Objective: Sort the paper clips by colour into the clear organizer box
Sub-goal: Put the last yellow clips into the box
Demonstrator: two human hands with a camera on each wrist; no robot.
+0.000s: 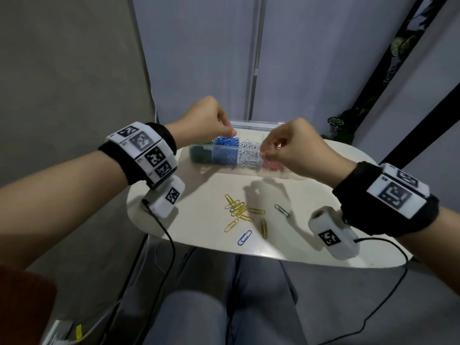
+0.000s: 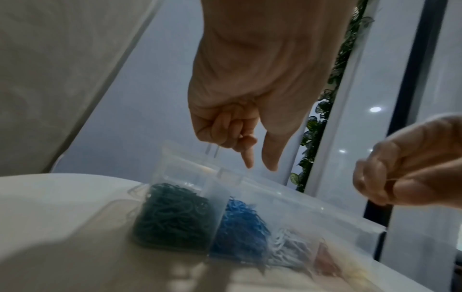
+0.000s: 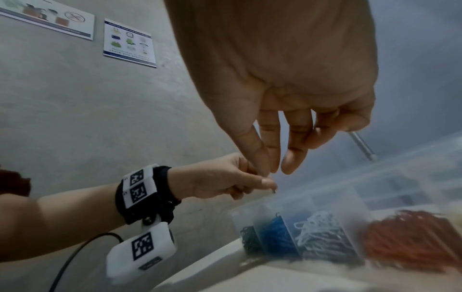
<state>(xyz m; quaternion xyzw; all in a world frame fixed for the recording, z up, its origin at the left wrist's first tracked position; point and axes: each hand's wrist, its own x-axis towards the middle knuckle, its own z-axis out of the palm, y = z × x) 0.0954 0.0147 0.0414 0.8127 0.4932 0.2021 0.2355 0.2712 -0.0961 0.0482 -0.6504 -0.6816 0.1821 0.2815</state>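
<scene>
Clear plastic organizer box (image 1: 249, 125): right end hidden behind right hand (image 1: 296, 150). Left hand (image 1: 201, 123) above its green end, fingertips pinched; contents indiscernible. Right fingertips together, hold unclear.

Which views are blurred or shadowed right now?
Head view: sharp; hand shadows fall on the table near the loose clips. Left wrist: organizer box smeared, foreground dim. Right wrist: red clips blurred; left hand sharper.
</scene>
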